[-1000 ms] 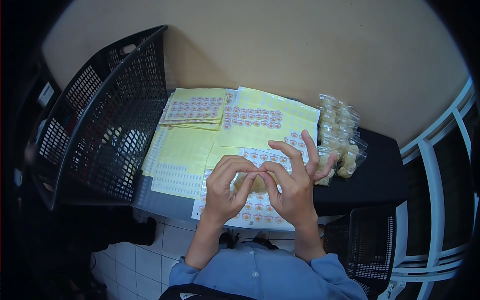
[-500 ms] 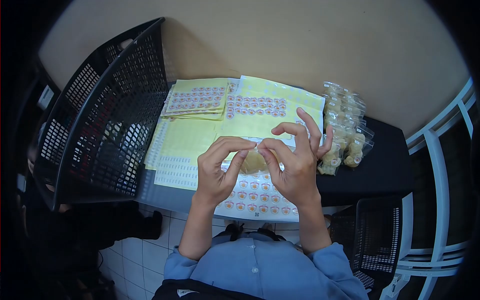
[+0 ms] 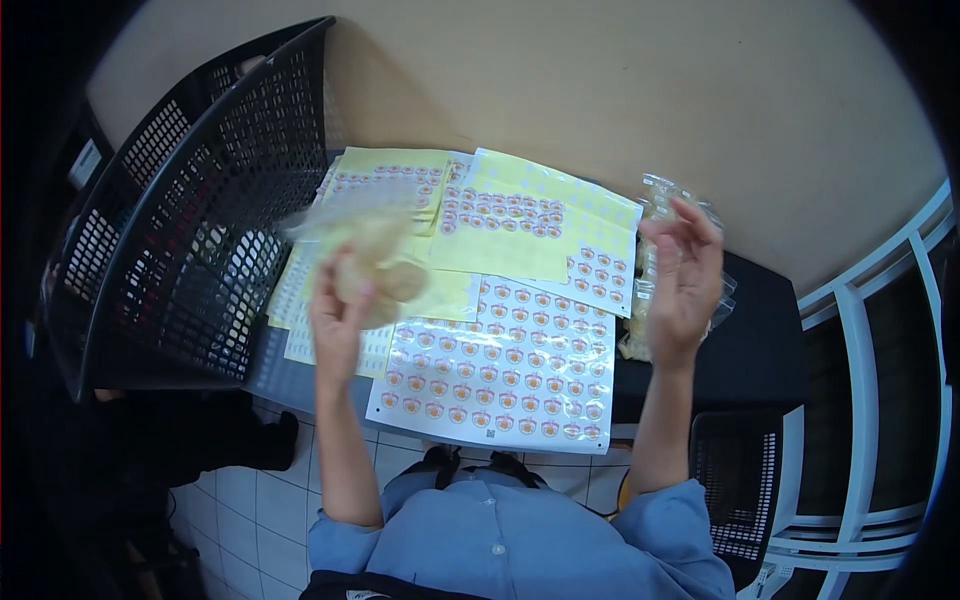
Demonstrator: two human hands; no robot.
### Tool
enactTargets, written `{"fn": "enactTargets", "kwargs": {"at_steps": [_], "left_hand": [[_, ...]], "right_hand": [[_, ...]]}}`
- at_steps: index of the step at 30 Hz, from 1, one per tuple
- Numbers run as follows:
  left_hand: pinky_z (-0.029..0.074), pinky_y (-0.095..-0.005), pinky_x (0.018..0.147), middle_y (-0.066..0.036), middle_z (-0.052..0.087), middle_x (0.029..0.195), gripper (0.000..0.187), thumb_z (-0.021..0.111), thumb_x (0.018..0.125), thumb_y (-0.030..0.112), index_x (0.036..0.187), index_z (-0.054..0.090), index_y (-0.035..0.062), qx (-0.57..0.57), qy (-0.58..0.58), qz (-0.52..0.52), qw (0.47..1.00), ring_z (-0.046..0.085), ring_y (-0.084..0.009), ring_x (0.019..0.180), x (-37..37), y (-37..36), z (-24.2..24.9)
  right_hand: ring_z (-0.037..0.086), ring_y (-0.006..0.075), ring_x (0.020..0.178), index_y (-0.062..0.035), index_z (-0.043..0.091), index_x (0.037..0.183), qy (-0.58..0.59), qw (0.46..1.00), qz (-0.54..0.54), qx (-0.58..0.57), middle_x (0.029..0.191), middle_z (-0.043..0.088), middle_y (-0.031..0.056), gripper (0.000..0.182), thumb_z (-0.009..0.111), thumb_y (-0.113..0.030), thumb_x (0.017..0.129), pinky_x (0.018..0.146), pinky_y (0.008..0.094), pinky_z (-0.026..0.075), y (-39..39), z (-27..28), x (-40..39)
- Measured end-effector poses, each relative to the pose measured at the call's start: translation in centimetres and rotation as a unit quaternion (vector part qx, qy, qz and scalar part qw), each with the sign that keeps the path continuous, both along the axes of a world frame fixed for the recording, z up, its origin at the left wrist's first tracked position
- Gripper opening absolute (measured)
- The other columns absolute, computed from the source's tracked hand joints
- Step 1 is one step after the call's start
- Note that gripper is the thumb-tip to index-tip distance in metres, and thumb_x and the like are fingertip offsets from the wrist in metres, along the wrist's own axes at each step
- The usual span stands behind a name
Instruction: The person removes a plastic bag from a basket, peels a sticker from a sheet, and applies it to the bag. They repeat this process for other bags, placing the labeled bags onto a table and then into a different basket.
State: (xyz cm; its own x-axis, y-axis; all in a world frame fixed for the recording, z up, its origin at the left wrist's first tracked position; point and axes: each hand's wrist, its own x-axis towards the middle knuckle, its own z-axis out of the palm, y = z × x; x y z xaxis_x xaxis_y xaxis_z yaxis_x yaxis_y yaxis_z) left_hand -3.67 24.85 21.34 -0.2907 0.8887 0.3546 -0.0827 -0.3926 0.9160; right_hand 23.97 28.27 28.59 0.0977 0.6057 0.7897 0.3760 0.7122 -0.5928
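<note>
head view — i see my left hand pinching a bag, right hand loosely open — weak pinch could drop it.

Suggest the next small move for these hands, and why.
I would probably bring the right hand in to steady the clear bag: only the left hand grips it, blur hides whether it is closed, and the right hand looks empty, raised near the filled bags.
</note>
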Motion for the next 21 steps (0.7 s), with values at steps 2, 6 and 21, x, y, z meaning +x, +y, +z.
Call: {"fn": "enactTargets", "kwargs": {"at_steps": [2, 6, 21], "left_hand": [[0.043, -0.0287, 0.084, -0.012, 0.047, 0.113, 0.040, 0.051, 0.082, 0.007, 0.120, 0.039, 0.0037, 0.013, -0.018, 0.035, 0.999, 0.050, -0.0166, 0.099, -3.0, 0.7, -0.7], [0.038, -0.0309, 0.089, -0.012, 0.047, 0.113, 0.038, 0.046, 0.085, 0.014, 0.120, 0.037, 0.0016, 0.022, -0.140, 0.000, 0.990, 0.047, -0.0189, 0.104, -5.1, 0.9, -0.5], [0.035, -0.0402, 0.090, -0.003, 0.054, 0.082, 0.044, 0.044, 0.080, 0.040, 0.104, 0.046, 0.0032, -0.067, -0.492, -0.342, 0.798, 0.054, -0.0120, 0.071, -4.5, 9.0, -4.0]], "right_hand": [[0.053, 0.0109, 0.073, -0.0004, 0.051, 0.100, 0.015, 1.000, -0.015, 0.015, 0.073, 0.054, 0.0050, 0.018, 0.045, -0.001, 0.083, 0.070, 0.0242, 0.041, 0.9, -0.7, 2.3], [0.041, 0.0056, 0.058, -0.0010, 0.054, 0.093, 0.057, 0.997, -0.011, -0.059, 0.064, 0.044, -0.0008, 0.015, 0.041, -0.004, 0.086, 0.057, 0.0189, 0.035, 2.2, -4.8, 3.9], [0.054, 0.0208, 0.061, -0.0016, 0.059, 0.088, -0.240, 0.946, 0.096, -0.193, 0.071, 0.053, 0.0106, 0.015, 0.056, -0.009, 0.075, 0.056, 0.0319, 0.043, 11.1, -11.7, -5.6]]}}
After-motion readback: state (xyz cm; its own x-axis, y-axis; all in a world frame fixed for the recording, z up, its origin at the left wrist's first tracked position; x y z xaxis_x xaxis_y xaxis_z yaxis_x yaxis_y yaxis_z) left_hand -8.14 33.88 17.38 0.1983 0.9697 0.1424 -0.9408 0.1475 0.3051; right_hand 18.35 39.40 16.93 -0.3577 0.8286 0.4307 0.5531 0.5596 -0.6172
